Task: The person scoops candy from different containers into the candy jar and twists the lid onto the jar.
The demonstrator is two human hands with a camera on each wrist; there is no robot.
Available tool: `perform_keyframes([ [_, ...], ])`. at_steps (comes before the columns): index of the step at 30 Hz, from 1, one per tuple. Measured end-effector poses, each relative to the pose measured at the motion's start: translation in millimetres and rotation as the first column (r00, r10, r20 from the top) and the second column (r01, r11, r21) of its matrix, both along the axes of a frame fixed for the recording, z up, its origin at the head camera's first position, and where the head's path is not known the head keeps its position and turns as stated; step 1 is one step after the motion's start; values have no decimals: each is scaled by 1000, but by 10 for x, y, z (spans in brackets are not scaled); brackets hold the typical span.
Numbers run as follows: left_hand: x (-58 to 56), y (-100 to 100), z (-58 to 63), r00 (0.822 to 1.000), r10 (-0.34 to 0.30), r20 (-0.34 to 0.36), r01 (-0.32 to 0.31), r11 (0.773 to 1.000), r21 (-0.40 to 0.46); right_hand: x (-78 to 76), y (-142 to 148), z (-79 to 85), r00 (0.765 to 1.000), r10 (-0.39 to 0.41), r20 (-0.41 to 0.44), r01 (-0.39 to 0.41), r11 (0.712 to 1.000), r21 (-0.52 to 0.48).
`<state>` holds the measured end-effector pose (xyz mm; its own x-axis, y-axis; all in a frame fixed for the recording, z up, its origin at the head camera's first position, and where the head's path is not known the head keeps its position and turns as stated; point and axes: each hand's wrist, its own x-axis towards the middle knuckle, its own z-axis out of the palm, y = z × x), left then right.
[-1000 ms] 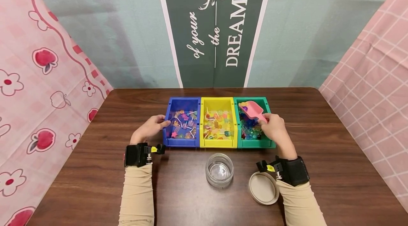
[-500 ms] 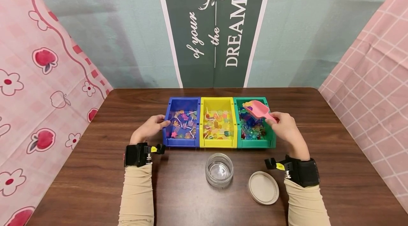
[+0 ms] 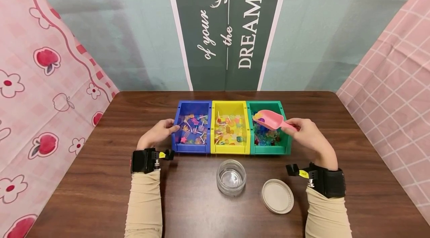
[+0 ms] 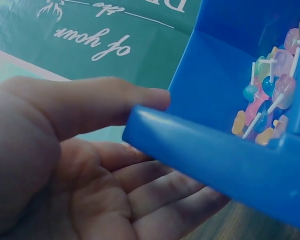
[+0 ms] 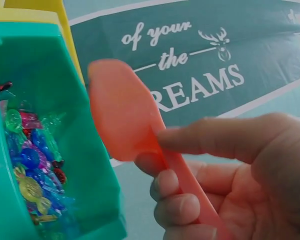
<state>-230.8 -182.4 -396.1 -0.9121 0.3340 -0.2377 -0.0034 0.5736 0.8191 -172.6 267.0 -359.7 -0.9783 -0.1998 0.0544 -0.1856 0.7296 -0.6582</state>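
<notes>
My right hand (image 3: 307, 133) grips the handle of a pink scoop (image 3: 271, 119). In the head view the scoop is over the green bin (image 3: 268, 150), with yellow and purple pieces at its front end. Inside that bin lie colourful candy-shaped pieces (image 5: 32, 160), clear in the right wrist view. My left hand (image 3: 158, 133) holds the left wall of the blue bin (image 4: 230, 165), thumb at the inner side and fingers outside. Small lollipops (image 4: 270, 95) and other bright pieces lie in the blue bin.
Between those two stands a yellow bin (image 3: 230, 150) with more small lollipops. A glass jar (image 3: 231, 177) without its lid is in front of it on the brown table (image 3: 188, 208). To the jar's right lies a round pale lid (image 3: 277, 196).
My right hand has shifted right, bringing the scoop a little the same way, still over the green bin. The left hand keeps its place on the blue bin.
</notes>
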Motion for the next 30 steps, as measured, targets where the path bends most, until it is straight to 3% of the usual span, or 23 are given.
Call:
perform_keyframes([
  [4,-10,-10,16,999,-29,-23,29,999,-23,30,45,30,998,46,-33,-45,999,22],
  [13,-2,-41,32,996,-74,-44,72,996,-52,73,42,95,986,165,4,-165,986,-26],
  [30,35,-75,34,997,-68,-29,66,996,-57,126,-34,112,913,406,37,-395,904,-165],
])
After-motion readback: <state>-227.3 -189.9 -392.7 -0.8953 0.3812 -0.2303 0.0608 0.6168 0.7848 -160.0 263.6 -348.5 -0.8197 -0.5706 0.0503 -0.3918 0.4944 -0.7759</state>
